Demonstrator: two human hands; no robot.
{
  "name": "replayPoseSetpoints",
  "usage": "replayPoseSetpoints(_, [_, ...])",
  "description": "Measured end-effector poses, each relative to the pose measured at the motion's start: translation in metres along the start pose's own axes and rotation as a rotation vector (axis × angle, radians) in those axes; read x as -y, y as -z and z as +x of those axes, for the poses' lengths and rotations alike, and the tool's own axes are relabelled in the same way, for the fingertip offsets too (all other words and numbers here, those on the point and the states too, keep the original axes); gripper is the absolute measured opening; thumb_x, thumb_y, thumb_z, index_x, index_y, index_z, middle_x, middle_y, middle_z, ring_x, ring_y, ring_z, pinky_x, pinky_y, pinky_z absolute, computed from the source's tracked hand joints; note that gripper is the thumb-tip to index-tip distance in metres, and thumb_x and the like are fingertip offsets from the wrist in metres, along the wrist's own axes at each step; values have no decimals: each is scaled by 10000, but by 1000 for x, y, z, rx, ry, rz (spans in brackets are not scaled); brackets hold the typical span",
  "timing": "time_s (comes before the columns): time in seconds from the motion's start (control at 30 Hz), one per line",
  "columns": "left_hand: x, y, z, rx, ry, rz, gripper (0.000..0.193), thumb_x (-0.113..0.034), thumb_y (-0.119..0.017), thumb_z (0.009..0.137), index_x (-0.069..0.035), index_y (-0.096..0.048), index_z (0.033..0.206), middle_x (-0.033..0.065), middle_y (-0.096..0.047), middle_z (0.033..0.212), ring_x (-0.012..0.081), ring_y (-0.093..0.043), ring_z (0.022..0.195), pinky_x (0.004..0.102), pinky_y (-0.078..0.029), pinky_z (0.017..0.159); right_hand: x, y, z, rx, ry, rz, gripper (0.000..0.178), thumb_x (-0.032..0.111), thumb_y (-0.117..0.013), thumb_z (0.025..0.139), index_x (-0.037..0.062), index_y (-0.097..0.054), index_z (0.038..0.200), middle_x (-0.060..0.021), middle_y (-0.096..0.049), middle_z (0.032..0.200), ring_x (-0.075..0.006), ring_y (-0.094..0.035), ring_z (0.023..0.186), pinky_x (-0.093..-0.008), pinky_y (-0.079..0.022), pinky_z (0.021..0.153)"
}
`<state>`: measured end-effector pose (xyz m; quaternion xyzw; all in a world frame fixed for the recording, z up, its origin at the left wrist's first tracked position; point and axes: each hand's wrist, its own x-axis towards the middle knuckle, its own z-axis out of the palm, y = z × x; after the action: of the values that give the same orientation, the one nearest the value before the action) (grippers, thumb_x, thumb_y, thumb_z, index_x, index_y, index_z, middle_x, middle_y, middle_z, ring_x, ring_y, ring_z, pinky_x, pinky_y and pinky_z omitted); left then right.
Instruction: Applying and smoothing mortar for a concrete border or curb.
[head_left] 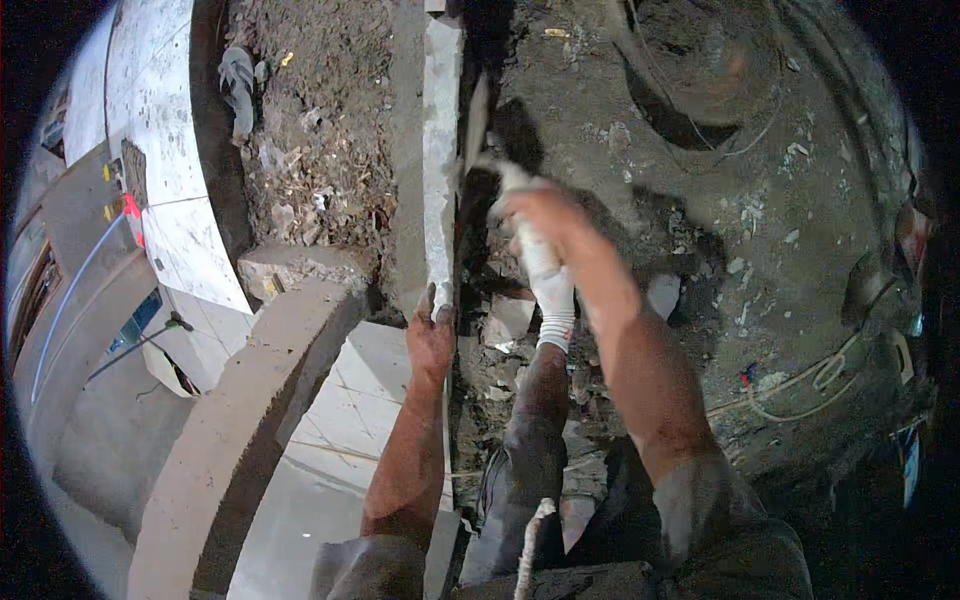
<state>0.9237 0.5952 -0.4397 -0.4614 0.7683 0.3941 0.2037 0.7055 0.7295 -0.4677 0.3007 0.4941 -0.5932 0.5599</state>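
My left hand [431,342] is at the near end of a long, narrow pale grey strip [440,150]. Its fingers and thumb lie on either side of that end, closed on it. To the right, my right hand [545,218] is wrapped round the pale handle [515,180] of a tool. A narrow grey blade-like part [477,122] extends from it beside the strip. Motion smears the tool, so its exact kind is unclear. Under my right forearm, a foot in a white sock [556,310] shows on the rubble.
A curved concrete ledge [230,400] runs along the left, with pale tiles [360,400] beside it. Beyond it are rubble and soil [320,150], with a grey sandal [238,90]. Muddy ground [760,220] lies right, with a round pit [690,80] and a loose hose [800,400].
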Motion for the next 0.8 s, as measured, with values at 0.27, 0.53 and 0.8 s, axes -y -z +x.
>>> replayPoseSetpoints(0.27, [31,-9,2,-38,-89,-24,406,-156,-526,840,-10,-478,1216,178,-555,1130,240,-506,1077,322,-379,908,-76,24,36,4,46,-197,313,192,-642,646,-22,-560,859,-98,-580,646,-220,-574,496,-365,-473,438])
replayPoseSetpoints(0.53, [13,-26,-10,-17,-66,-35,383,-93,-490,837,20,-473,1203,211,-531,1158,279,-503,1095,312,-353,943,-162,80,56,-332,111,-435,242,106,-575,715,20,-576,942,-75,-572,660,-184,-546,474,-332,-453,449])
replayPoseSetpoints(0.8, [-88,-31,-45,2,26,-383,409,-116,-492,843,-21,-451,1239,177,-514,1192,215,-453,1147,286,-324,961,-126,91,8,-48,28,-936,470,202,-595,631,-37,-542,1032,-263,-567,1017,-359,-568,952,-434,-462,768])
